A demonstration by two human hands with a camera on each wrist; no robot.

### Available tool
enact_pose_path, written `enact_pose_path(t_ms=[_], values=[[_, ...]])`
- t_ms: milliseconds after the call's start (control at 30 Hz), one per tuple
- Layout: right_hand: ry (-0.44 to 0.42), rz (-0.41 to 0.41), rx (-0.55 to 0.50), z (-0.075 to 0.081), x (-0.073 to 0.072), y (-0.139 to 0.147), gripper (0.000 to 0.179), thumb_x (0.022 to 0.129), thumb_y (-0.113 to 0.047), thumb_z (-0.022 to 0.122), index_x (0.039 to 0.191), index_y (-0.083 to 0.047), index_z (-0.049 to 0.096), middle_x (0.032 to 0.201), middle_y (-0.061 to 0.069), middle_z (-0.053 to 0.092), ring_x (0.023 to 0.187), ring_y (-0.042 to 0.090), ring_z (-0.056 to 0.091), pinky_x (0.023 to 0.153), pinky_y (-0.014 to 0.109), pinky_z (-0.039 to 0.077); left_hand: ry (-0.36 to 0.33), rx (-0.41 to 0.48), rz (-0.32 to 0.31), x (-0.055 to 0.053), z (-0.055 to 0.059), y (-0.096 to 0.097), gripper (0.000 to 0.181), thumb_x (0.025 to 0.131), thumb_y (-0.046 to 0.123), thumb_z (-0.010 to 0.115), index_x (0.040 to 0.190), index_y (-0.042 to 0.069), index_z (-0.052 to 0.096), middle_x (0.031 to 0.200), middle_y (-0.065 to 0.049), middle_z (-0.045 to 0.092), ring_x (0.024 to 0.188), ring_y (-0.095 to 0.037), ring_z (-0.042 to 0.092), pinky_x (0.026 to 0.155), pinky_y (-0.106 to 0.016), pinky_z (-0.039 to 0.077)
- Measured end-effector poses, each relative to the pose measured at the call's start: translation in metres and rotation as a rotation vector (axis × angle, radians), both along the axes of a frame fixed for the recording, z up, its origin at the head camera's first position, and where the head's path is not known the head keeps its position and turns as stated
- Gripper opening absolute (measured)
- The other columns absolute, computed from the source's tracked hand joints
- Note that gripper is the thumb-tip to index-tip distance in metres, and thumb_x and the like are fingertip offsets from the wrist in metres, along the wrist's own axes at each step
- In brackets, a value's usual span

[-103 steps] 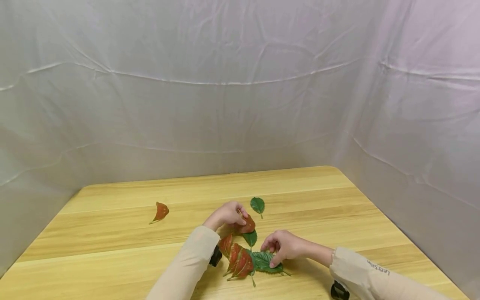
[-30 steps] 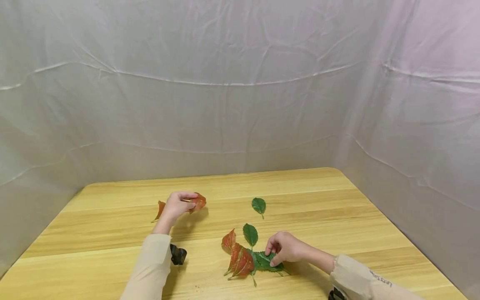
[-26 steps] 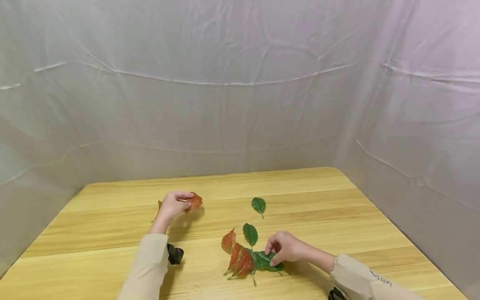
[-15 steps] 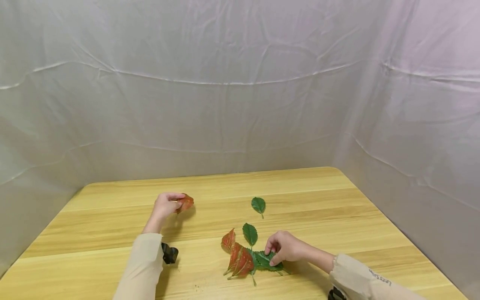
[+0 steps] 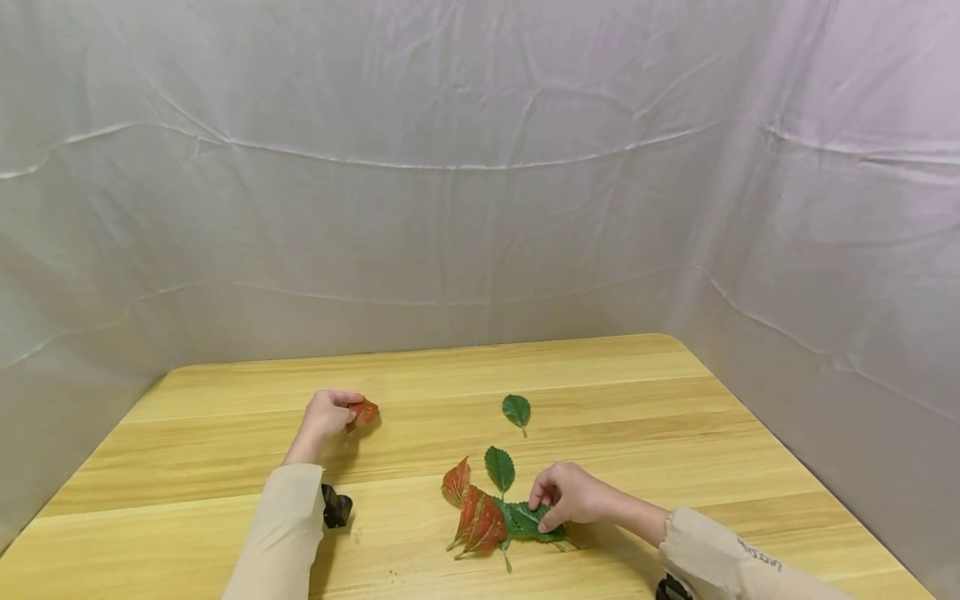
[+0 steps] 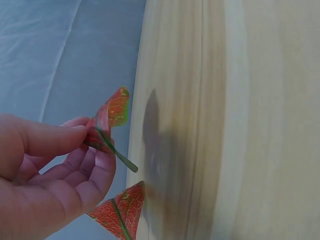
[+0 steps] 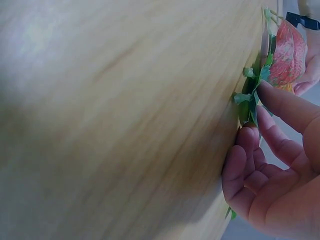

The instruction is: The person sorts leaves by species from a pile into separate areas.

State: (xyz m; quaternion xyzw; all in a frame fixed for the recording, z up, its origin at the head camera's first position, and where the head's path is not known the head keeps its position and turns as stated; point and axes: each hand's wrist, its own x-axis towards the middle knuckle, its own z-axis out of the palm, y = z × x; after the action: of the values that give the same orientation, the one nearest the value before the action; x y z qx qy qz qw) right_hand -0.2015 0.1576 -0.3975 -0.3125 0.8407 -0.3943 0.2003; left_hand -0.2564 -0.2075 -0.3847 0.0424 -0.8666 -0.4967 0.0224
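Over the left part of the table, my left hand (image 5: 322, 415) pinches a red leaf (image 5: 365, 412) between thumb and fingers. The left wrist view shows its green stem pointing down and a second red leaf (image 6: 122, 212) just below the hand; in the head view the hand hides that one. My right hand (image 5: 572, 493) pinches the edge of green leaves (image 5: 522, 521) at the front of the table. Several red leaves (image 5: 482, 521) overlap their left end. In the right wrist view, the thumb lies on a green leaf (image 7: 262, 75) with fingers curled beside it.
A single green leaf (image 5: 499, 468) touches the top of the pile, and another green leaf (image 5: 516, 410) lies farther back. Grey cloth (image 5: 450, 250) hangs behind the wooden table (image 5: 187, 550) and along its sides. Black wrist cameras (image 5: 336, 506) hang under the sleeves.
My left hand has carried the red leaf from the pile leftward to the back left, lowering slightly at the end. My right hand stays almost still on the green leaves.
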Motion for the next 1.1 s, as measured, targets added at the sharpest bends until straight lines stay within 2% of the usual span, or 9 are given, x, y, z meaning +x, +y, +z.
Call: enact_pose_path(t_ms=[267,500,633,767,1000,1067,1100], values=[[-0.002,-0.001,-0.005,0.000,0.001,0.000,0.017,0.066,0.005,0.073,0.077,0.000,0.061,0.068,-0.001,0.050,0.061,0.006,0.042,0.054,0.019,0.037,-0.018,-0.055,-0.021,0.001,0.000,0.001,0.032,0.078,-0.016,0.048,0.109,-0.018,0.053,0.110,-0.032,0.052,0.095,-0.036,0.051,0.067,-0.029,0.047],[-0.005,-0.007,-0.003,0.000,0.001,0.000,0.017,0.066,0.005,0.073,0.077,-0.001,0.061,0.067,0.000,0.050,0.061,0.007,0.042,0.053,0.019,0.037,-0.032,-0.020,-0.039,0.001,0.001,0.002,0.033,0.078,-0.015,0.048,0.110,-0.016,0.054,0.108,-0.031,0.054,0.091,-0.033,0.053,0.064,-0.027,0.046],[0.003,-0.006,0.000,0.000,0.001,0.000,0.018,0.066,0.004,0.074,0.077,-0.001,0.061,0.068,-0.001,0.050,0.061,0.007,0.042,0.054,0.020,0.038,-0.044,-0.018,-0.041,0.002,0.003,0.002,0.030,0.080,-0.012,0.051,0.109,-0.013,0.055,0.106,-0.028,0.056,0.097,-0.036,0.051,0.075,-0.035,0.045],[0.014,0.001,-0.002,0.000,0.001,0.000,0.018,0.065,0.004,0.074,0.077,-0.001,0.061,0.068,-0.001,0.050,0.061,0.006,0.042,0.054,0.020,0.038,-0.057,-0.024,-0.047,0.002,0.003,0.003,0.028,0.082,-0.009,0.052,0.109,-0.012,0.056,0.105,-0.025,0.058,0.099,-0.038,0.050,0.086,-0.044,0.039],[0.024,0.008,-0.001,-0.001,0.000,0.001,0.018,0.066,0.003,0.074,0.077,-0.001,0.061,0.067,-0.002,0.050,0.061,0.005,0.042,0.054,0.020,0.038,-0.083,-0.031,-0.037,0.006,0.009,0.006,0.027,0.082,-0.006,0.054,0.108,-0.014,0.055,0.104,-0.026,0.057,0.092,-0.033,0.054,0.079,-0.038,0.045],[0.025,0.008,0.000,-0.001,0.000,0.001,0.018,0.066,0.003,0.074,0.077,-0.002,0.061,0.067,-0.002,0.050,0.060,0.005,0.042,0.054,0.020,0.038,-0.086,-0.063,-0.027,0.007,0.011,0.007,0.026,0.083,-0.005,0.054,0.108,-0.013,0.055,0.107,-0.028,0.054,0.091,-0.033,0.053,0.075,-0.036,0.046],[0.026,0.007,0.000,-0.001,0.000,0.001,0.018,0.066,0.003,0.074,0.077,-0.002,0.061,0.067,-0.002,0.050,0.060,0.005,0.042,0.054,0.020,0.038,-0.077,-0.089,-0.026,0.008,0.013,0.008,0.026,0.083,-0.004,0.054,0.107,-0.013,0.055,0.110,-0.029,0.052,0.095,-0.036,0.052,0.077,-0.038,0.045]])
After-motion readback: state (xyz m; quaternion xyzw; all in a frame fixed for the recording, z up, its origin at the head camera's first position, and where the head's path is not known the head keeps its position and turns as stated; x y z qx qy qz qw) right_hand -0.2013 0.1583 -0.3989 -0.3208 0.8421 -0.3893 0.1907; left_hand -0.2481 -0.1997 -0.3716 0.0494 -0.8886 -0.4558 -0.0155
